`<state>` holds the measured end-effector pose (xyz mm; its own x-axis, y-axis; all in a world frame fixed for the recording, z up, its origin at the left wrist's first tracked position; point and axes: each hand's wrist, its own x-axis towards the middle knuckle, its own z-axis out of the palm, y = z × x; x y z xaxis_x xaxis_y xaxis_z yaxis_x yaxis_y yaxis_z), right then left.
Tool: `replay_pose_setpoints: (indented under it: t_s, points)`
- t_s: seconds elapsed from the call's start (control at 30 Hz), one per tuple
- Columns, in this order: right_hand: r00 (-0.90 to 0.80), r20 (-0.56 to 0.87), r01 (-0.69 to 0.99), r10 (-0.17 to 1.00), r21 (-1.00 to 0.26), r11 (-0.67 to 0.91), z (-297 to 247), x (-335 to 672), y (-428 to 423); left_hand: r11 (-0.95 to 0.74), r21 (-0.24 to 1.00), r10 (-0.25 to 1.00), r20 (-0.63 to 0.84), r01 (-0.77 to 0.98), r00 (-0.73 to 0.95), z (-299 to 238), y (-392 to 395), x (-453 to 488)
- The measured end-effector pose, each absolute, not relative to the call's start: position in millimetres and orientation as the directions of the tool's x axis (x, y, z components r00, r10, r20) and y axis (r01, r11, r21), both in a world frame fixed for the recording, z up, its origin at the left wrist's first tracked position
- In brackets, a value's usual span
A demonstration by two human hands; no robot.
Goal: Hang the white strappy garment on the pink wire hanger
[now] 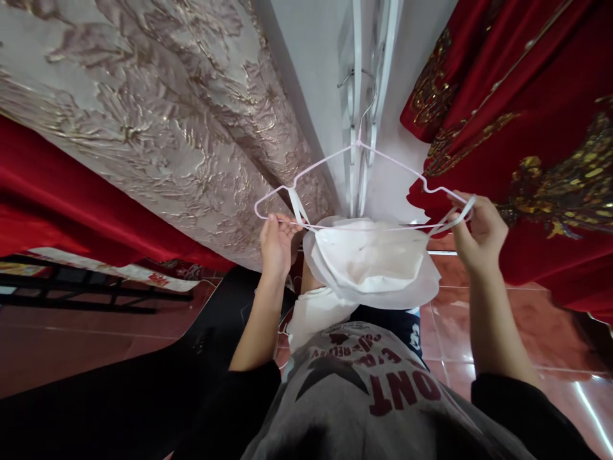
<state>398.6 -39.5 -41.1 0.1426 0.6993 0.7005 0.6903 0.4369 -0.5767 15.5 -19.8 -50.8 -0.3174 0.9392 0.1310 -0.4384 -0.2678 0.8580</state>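
A pale pink clothes hanger [330, 153] is held level in front of me, its metal hook pointing away. From it hangs a white strapped garment [373, 255] with sheer outer layers. One white strap [297, 207] loops over the hanger's left notch. My left hand [278, 246] is closed in a pinch on the bottom bar near the left end, beside that strap. At the right end, my right hand [479, 233] pinches the other strap [464, 209] where it passes around the hanger. The lower part of the garment bunches toward my body.
Embossed pink-gold fabric [191, 128] and red cloth [71, 198] hang at the left. Red sequined garments [527, 147] hang close on the right. White rails [357, 51] run along the wall ahead. A black surface [191, 358] lies at lower left, above reddish floor tiles [527, 326].
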Motion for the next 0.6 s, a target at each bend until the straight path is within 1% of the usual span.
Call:
replay_pose_setpoints:
  t_s: [0.03,0.13,0.23,0.33,0.4,0.43,0.5,0.6]
  points:
    - [0.100,0.693,0.666,0.714,-0.580,0.469,-36,400,-38,-0.254,0.859,0.946,0.125,-0.445,-0.298,-51,-22,16]
    - [0.041,0.722,0.613,0.691,-0.564,0.553,-18,398,-33,-0.221,0.871,0.957,0.106,-0.439,-0.271,-49,-25,17]
    - [-0.015,0.708,0.621,0.706,-0.547,0.561,4,389,-28,-0.196,0.885,0.959,0.083,-0.422,-0.270,-44,-25,14]
    - [-0.104,0.630,0.644,0.770,-0.548,0.535,25,380,-21,-0.171,0.891,0.962,0.059,-0.420,-0.266,-41,-25,13]
    - [-0.174,0.605,0.669,0.777,-0.507,0.544,38,373,-17,-0.165,0.893,0.962,0.053,-0.419,-0.267,-41,-28,14]
    - [-0.213,0.611,0.675,0.762,-0.472,0.567,44,369,-16,-0.168,0.893,0.962,0.056,-0.418,-0.268,-42,-29,15]
    - [-0.272,0.665,0.663,0.696,-0.394,0.636,53,359,-17,-0.184,0.891,0.959,0.068,-0.416,-0.276,-43,-33,18]
    - [-0.255,0.808,0.614,0.531,-0.289,0.734,54,341,-20,-0.212,0.882,0.959,0.106,-0.420,-0.261,-46,-36,20]
